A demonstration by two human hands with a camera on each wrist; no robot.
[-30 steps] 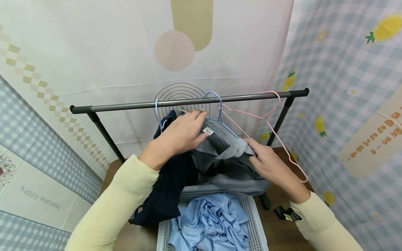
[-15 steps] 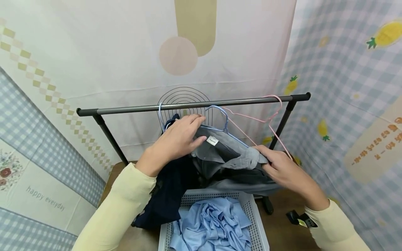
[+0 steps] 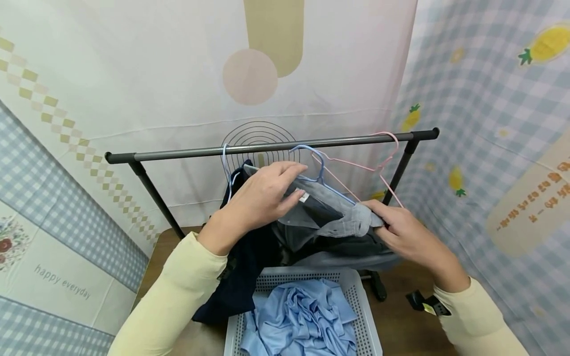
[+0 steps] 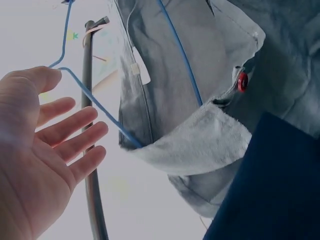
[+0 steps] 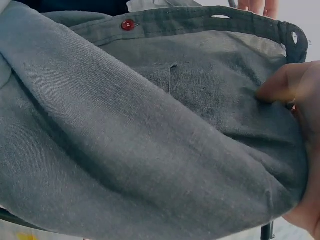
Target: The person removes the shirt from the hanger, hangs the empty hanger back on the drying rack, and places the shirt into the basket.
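A grey button-up shirt [image 3: 356, 259] hangs on a blue hanger [image 3: 321, 170], whose hook is at the rail. In the right wrist view the shirt [image 5: 150, 135] fills most of the picture. My right hand [image 3: 407, 235] pinches the shirt near its collar and holds that side out to the right. Over the shirt's left part is my left hand [image 3: 260, 198]. In the left wrist view, the left hand's [image 4: 45, 150] fingers are spread and loosely extended, its thumb tip at the blue hanger [image 4: 100, 107] just beside the neck.
A black rail [image 3: 191, 152] spans the rack. A navy garment [image 3: 242, 277] hangs at left from another blue hanger [image 3: 226, 168]; a pink hanger [image 3: 387, 158] hangs at right. Below, a white basket [image 3: 371, 326] holds crumpled light-blue cloth [image 3: 303, 316]. Patterned curtains surround the rack.
My right hand has drawn the shirt's collar side to the right, and the blue hanger has shifted slightly right with it. My left hand has moved a little right, closer to the hook.
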